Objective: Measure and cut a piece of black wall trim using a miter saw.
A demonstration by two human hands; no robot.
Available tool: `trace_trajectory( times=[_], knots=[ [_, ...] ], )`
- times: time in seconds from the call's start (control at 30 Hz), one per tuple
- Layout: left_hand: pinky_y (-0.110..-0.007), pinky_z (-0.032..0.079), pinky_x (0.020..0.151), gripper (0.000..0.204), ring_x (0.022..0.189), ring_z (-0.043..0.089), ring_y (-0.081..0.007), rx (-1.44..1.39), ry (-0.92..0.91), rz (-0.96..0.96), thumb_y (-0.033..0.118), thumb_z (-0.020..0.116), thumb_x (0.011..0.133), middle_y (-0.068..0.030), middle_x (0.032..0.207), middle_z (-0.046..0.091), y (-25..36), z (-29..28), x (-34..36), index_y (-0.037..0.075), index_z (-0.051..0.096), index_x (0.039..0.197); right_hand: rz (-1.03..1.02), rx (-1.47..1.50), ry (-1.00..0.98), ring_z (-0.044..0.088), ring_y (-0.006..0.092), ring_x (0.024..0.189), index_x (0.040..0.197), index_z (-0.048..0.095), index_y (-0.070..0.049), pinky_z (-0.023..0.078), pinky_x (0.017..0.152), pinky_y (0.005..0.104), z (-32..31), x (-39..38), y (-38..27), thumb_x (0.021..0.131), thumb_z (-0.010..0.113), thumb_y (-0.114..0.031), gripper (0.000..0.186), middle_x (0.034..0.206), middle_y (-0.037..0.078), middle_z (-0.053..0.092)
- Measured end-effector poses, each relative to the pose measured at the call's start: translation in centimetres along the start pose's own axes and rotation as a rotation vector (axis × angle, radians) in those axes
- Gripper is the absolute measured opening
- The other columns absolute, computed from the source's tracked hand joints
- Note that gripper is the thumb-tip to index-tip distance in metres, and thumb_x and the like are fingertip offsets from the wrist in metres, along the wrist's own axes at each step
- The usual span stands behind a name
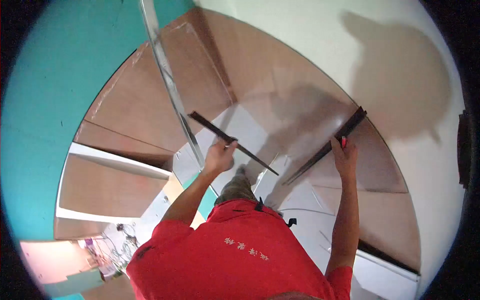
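Note:
My left hand (220,157) is closed around a long, thin, dark strip (256,159), which slants from upper left to lower right in front of me. To the right, my right hand (346,156) is closed at a second dark strip (316,158). This one slopes from the brown panel's upper edge down toward the middle. A small red piece (343,142) shows at the right fingers; its kind cannot be made out. The lower ends of the two strips come near each other above the pale floor.
A silver metal rail (167,75) crosses the left side from the top. Brown panels (280,55) curve around me. A white-edged shelf (120,160) is at the left, with tangled cables (125,240) below it. Teal wall (55,100) and white wall (310,25) lie beyond.

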State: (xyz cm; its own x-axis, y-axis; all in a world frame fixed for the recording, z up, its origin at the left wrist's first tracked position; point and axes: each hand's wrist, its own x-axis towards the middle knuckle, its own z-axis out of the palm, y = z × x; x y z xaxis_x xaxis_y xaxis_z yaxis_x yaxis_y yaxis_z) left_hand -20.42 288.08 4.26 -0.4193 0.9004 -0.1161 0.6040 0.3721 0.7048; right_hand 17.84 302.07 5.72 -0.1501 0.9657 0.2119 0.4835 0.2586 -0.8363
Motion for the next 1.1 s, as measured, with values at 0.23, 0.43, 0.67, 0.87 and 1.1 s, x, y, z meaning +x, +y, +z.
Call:
trace_trajectory(
  times=[0.23, 0.43, 0.67, 0.87, 1.1],
  knots=[
    [-0.034, 0.043, 0.057, 0.028, 0.060, 0.057, -0.0192, -0.268, 0.272, -0.122, 0.026, 0.061, 0.091, -0.0158, 0.064, 0.060, -8.1, -10.5, 1.5, -0.002, 0.065, 0.091, -0.083, 0.066, -0.250, 0.050, 0.0160, 0.068, 0.090, 0.057, -0.003, 0.043, 0.061, 0.0328, 16.2, 13.5, -6.4, 0.087, 0.063, -0.020, 0.018, 0.075, 0.006, 0.056],
    [-0.028, 0.044, 0.065, 0.026, 0.073, 0.052, -0.0113, -0.392, 0.427, -0.248, 0.019, 0.055, 0.095, -0.0050, 0.079, 0.061, -16.1, -14.9, 0.9, -0.003, 0.064, 0.105, -0.234, 0.183, -0.337, 0.050, 0.0066, 0.074, 0.092, 0.060, -0.004, 0.044, 0.067, 0.0243, 31.2, 20.0, -14.2, 0.091, 0.061, -0.018, 0.014, 0.079, -0.003, 0.056],
    [-0.022, 0.029, 0.050, 0.023, 0.059, 0.038, -0.0042, -0.587, 0.634, -0.459, 0.021, 0.055, 0.095, 0.0056, 0.064, 0.043, -18.5, -18.1, -1.1, -0.001, 0.063, 0.096, -0.293, 0.131, -0.432, 0.053, 0.0236, 0.069, 0.088, 0.052, 0.001, 0.044, 0.065, 0.0374, 40.9, 23.6, -20.0, 0.085, 0.064, -0.020, 0.024, 0.074, 0.017, 0.052],
    [-0.021, 0.027, 0.048, 0.023, 0.055, 0.037, -0.0031, -0.502, 0.864, -0.578, 0.019, 0.053, 0.096, 0.0053, 0.062, 0.044, -18.2, -18.1, -2.6, 0.001, 0.064, 0.107, -0.085, 0.173, -0.840, 0.054, 0.0145, 0.065, 0.085, 0.057, -0.002, 0.044, 0.060, 0.0319, 46.4, 29.2, -20.2, 0.085, 0.066, -0.023, 0.024, 0.070, 0.007, 0.058],
    [-0.023, 0.027, 0.043, 0.023, 0.046, 0.037, -0.0031, -0.500, 1.244, -0.801, 0.017, 0.055, 0.095, 0.0064, 0.053, 0.041, -12.3, -14.8, -4.4, 0.000, 0.064, 0.107, -0.097, -0.012, -0.874, 0.048, 0.0121, 0.058, 0.072, 0.060, -0.002, 0.041, 0.055, 0.0331, 48.8, 33.1, -24.8, 0.084, 0.068, -0.034, 0.035, 0.060, 0.002, 0.054]
  ],
)
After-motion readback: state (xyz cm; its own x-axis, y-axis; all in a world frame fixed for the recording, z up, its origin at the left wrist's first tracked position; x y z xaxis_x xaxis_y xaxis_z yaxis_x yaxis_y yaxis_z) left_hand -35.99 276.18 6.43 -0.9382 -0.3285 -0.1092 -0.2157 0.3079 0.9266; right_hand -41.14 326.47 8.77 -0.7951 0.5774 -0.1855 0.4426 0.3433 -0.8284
